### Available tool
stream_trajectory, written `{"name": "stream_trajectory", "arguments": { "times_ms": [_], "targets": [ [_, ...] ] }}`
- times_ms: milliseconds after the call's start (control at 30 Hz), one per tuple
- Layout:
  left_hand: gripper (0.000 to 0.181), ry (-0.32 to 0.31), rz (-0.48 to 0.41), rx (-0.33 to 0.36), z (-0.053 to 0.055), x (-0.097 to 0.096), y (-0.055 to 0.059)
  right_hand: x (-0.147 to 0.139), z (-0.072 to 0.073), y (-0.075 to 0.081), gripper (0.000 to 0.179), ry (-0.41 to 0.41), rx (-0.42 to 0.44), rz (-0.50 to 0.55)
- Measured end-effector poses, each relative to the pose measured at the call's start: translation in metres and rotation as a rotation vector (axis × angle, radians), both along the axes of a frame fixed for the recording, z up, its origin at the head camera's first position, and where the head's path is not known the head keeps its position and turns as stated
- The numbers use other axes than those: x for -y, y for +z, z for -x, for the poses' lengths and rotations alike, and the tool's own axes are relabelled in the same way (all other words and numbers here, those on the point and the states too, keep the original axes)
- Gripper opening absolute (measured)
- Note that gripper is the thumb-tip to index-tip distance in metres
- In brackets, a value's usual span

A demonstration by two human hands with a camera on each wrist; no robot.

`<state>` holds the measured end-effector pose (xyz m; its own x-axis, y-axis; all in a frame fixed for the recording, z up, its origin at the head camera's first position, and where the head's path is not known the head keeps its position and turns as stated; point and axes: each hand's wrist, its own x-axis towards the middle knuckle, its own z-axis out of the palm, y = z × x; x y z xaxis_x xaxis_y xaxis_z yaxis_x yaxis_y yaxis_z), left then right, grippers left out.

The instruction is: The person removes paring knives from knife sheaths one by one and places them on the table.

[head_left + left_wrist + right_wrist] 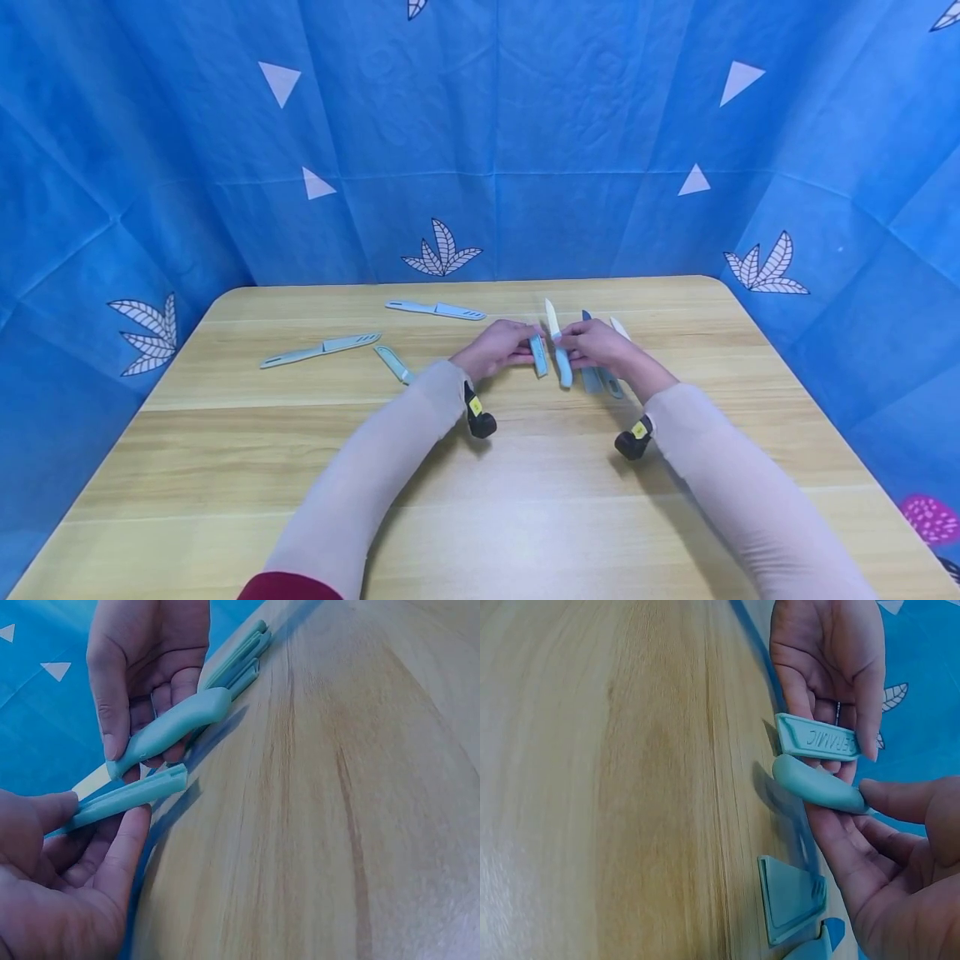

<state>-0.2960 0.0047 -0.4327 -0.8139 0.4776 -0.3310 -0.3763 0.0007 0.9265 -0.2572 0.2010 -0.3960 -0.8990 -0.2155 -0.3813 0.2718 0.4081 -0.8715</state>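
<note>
Your left hand (pixel 501 347) pinches a turquoise sheath (pixel 538 356) between thumb and fingers, and the right wrist view shows "CERAMIC" raised on its side. Your right hand (pixel 600 347) grips a knife (pixel 563 365) where handle and blade meet; its pale, bare blade points to the back edge of the table (pixel 525 533), and its turquoise handle points toward you. Knife and sheath sit side by side, just apart, right of the table's middle and near the back edge, both held above the wood.

Just right of the knife, partly covered by your right hand, lie another sheath (pixel 591 381) and a turquoise handle (pixel 611 384). Toward the back left corner rests a sheathed knife (pixel 321 350); a second sheathed knife (pixel 435 310) lies along the back edge, left of the middle. A turquoise piece (pixel 393 364) lies near your left sleeve (pixel 390 467). Patterned blue cloth (pixel 495 125) hangs behind the back edge.
</note>
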Motion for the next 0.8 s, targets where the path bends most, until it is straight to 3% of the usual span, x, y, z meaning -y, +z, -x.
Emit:
{"name": "stream_trajectory", "arguments": {
  "times_ms": [367, 800],
  "targets": [
    [0.026, 0.004, 0.113, -0.04, 0.0015, -0.0032, 0.0025, 0.0009, 0.0002, -0.0009, 0.037, 0.005, -0.007, -0.092],
    [0.017, -0.042, 0.214, -0.108, 0.0008, -0.0097, 0.0067, -0.0015, 0.0019, -0.0035, 0.037, 0.02, -0.018, -0.125]
  ]
}}
